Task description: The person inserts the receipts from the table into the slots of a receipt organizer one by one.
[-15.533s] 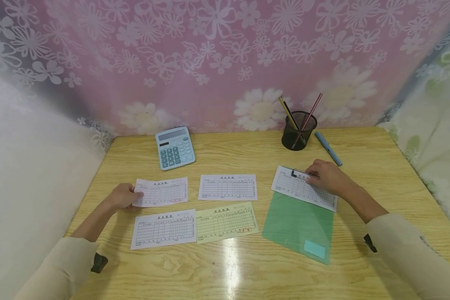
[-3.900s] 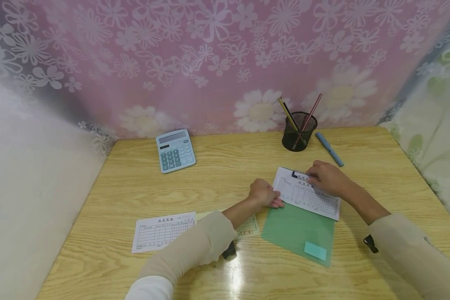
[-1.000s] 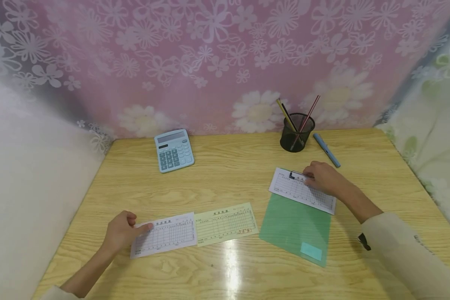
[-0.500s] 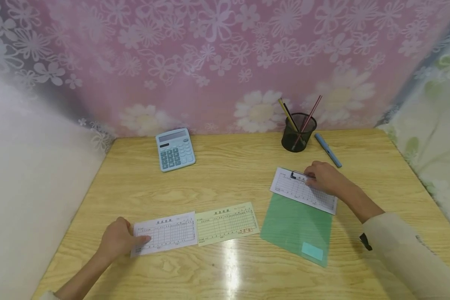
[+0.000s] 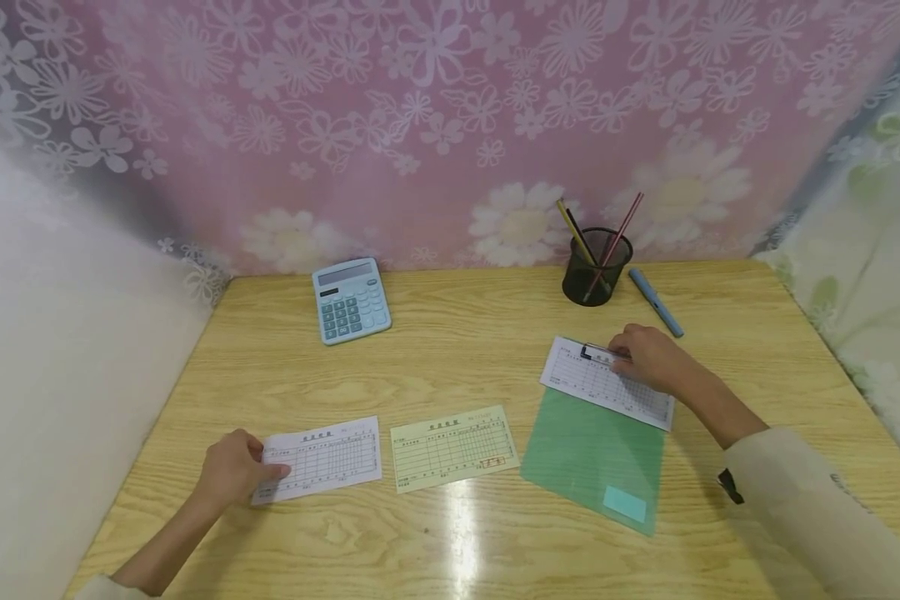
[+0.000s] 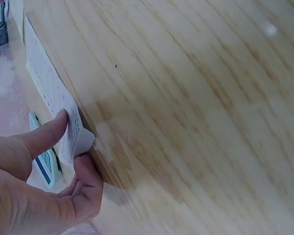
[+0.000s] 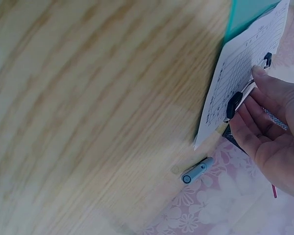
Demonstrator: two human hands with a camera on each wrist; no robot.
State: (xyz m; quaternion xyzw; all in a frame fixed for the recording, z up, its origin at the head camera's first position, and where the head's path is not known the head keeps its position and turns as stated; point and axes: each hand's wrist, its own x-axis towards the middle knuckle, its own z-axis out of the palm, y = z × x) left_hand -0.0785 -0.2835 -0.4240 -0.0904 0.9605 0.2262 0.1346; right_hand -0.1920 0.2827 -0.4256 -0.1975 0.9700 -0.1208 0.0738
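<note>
My left hand (image 5: 232,471) pinches the left end of a white receipt slip (image 5: 330,458) between thumb and fingers; in the left wrist view the slip's corner (image 6: 83,142) curls up at the fingertips. To its right lies a yellow receipt slip (image 5: 450,450) with a red stamp mark, a narrow gap apart. On the right, my right hand (image 5: 648,358) grips the metal clip (image 5: 596,352) of a small green clipboard (image 5: 592,458). White receipt slips (image 5: 607,387) lie across the clipboard's top. In the right wrist view the thumb presses the clip between its black end pieces (image 7: 233,104).
A blue calculator (image 5: 351,302) lies at the back left of the wooden table (image 5: 450,325). At the back right stands a black mesh pen cup (image 5: 597,279) with several pencils, and a blue pen (image 5: 656,302) beside it. A floral curtain (image 5: 420,125) closes off the back.
Earlier, two other white slips left the table's left and middle, and the left hand reached to the clipboard. Now the left hand has drawn the remaining white slip slightly left, away from the yellow one.
</note>
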